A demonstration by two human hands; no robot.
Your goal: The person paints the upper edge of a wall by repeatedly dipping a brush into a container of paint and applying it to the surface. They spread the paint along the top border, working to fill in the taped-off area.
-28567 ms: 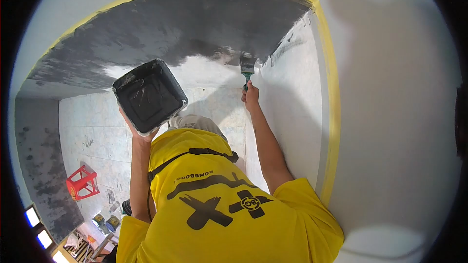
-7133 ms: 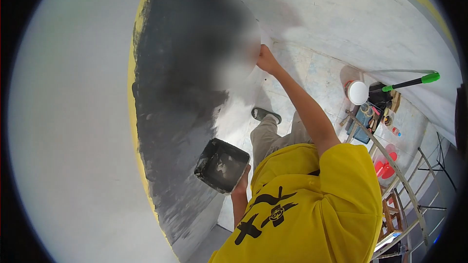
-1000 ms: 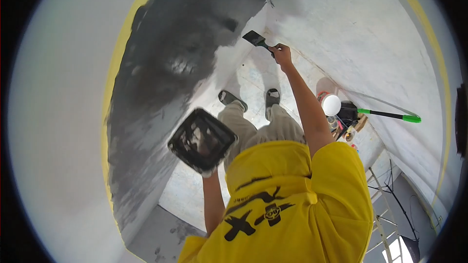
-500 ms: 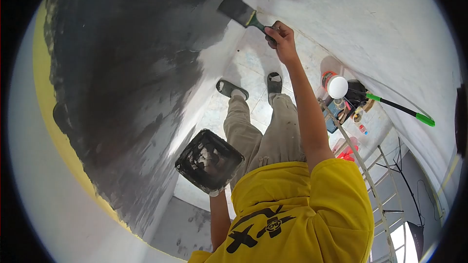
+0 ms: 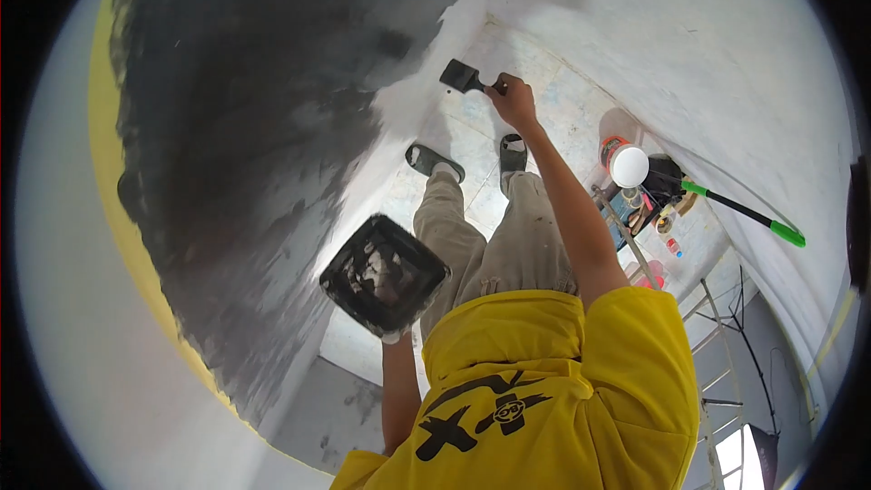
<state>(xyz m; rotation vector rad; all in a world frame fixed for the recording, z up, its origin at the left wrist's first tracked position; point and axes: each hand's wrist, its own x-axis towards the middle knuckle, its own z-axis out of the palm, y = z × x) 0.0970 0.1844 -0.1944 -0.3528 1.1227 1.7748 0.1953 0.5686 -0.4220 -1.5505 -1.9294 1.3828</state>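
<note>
My right hand (image 5: 514, 102) is closed around the handle of a wide flat paintbrush (image 5: 461, 76). Its dark head points left, in the air over the floor and apart from the painted wall as far as I can tell. Below it, a square black paint tray (image 5: 386, 277), smeared with dark and whitish paint, rests on my left hand (image 5: 396, 338). The tray hides most of that hand's fingers. To the left rises a wall with a large dark grey painted area (image 5: 245, 127), streaky along its lower edge and bordered by a yellow band (image 5: 136, 254).
A white-lidded bucket (image 5: 628, 166), a black bag (image 5: 667, 177) and small items stand on the tiled floor to the right. A green-and-black pole (image 5: 744, 205) leans near them. A metal ladder (image 5: 721, 390) stands at lower right. My feet in dark slippers (image 5: 435, 163) are by the wall.
My right hand has drawn the paintbrush away from the dark wall, down toward the floor, and turned it. The paint tray has shifted slightly up and left.
</note>
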